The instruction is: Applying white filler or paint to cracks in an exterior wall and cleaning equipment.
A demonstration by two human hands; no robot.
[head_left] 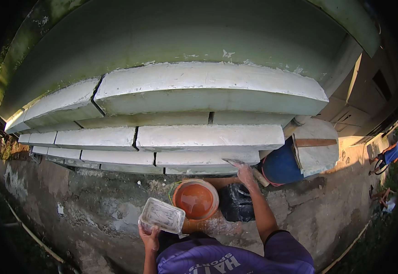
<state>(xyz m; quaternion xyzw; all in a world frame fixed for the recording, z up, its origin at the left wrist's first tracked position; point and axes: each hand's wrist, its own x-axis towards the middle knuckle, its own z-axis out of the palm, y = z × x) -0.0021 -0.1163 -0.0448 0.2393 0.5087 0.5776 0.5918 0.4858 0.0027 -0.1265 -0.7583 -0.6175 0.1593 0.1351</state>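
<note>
My left hand (149, 236) grips a white rectangular plastic tub (163, 215) by its near left side. The tub is tilted so its inside shows, smeared with whitish paste. My right hand (244, 173), dusted white, is closed on a small putty knife (232, 161). Its thin blade lies at the top of the lowest white ledge (194, 158), near that ledge's right end. The handle is hidden in my fingers. Above it run a middle white ledge (208, 135) and a wide upper one (208, 77), stepped against a green wall (162, 32).
An orange basin (179, 200) with liquid stands on the stained concrete ground (116, 196). Beside it lies a black plastic bag (235, 203). A blue drum (281, 164) with a board (318, 146) over it stands right of the ledges. People (388, 155) are at the far right.
</note>
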